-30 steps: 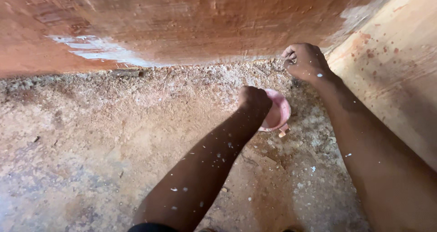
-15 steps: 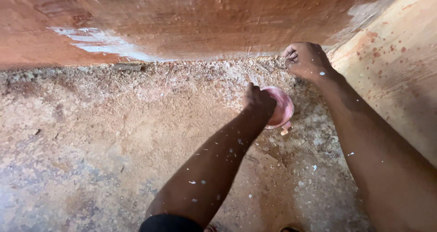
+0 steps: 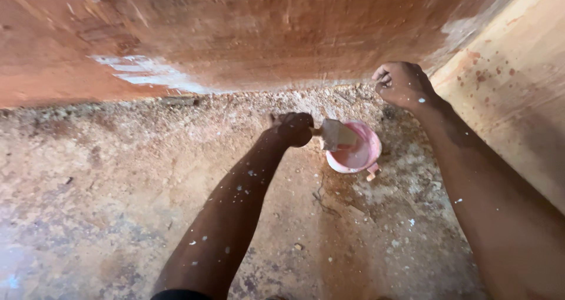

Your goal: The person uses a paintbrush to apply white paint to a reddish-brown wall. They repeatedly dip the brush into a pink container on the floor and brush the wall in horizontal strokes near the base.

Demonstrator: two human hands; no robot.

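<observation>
My left hand is closed around the handle of a flat scraper. Its pale, paste-coated blade sticks out to the right over a small pink bowl. The bowl sits on the rough floor close to the foot of the wall and holds pinkish paste. My right hand is a closed fist just above and to the right of the bowl, near the corner where the two walls meet. Nothing shows inside that fist. Pale specks dot both forearms.
A reddish-brown wall with a white smear runs across the top. A lighter tan wall with red spots closes the right side. The floor is gritty, with crumbs of debris along the wall's foot.
My left hand has drawn back to the left off the bowl, so the scraper's blade and the bowl's inside now show. My right fist stays by the corner.
</observation>
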